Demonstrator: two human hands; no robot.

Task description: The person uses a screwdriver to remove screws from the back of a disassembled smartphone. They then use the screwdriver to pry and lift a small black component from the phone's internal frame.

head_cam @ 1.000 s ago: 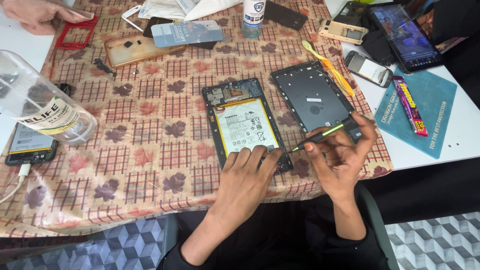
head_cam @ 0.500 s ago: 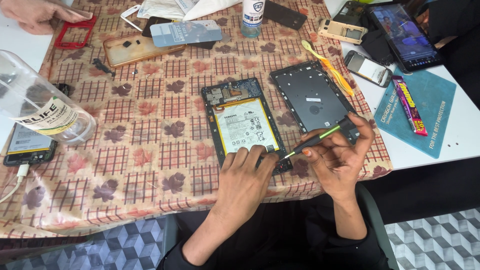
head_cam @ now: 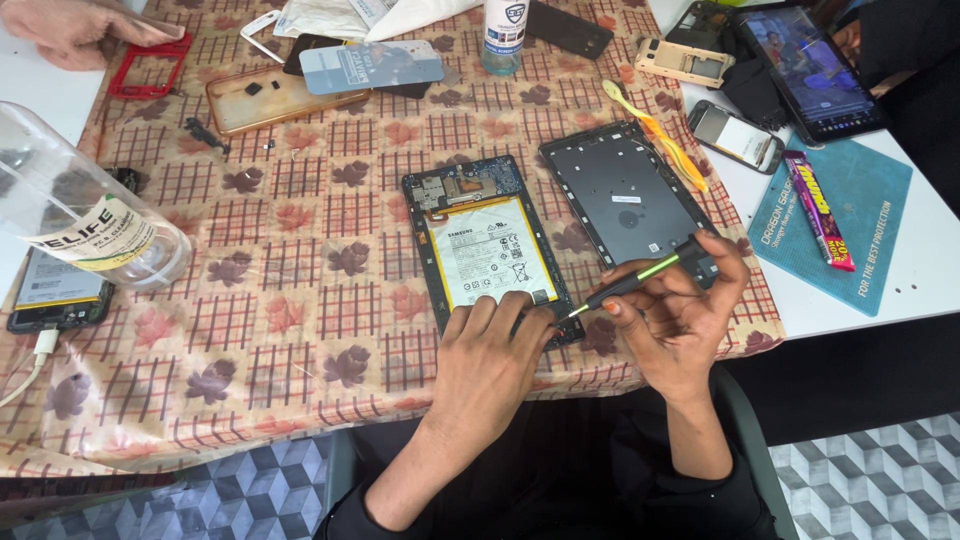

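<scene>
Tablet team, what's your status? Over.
Left hand pressing down opened tablet. Right hand holds screwdriver, tip at tablet's lower right corner. Back cover lies beside, nothing blocking.

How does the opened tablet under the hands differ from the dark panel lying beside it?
The opened tablet shows a white battery and circuit board; the back panel is a bare dark shell. The left hand presses on the tablet's lower edge, and the right hand aims a screwdriver there; the panel lies untouched. Both are similar-sized rectangles lying flat.
</scene>
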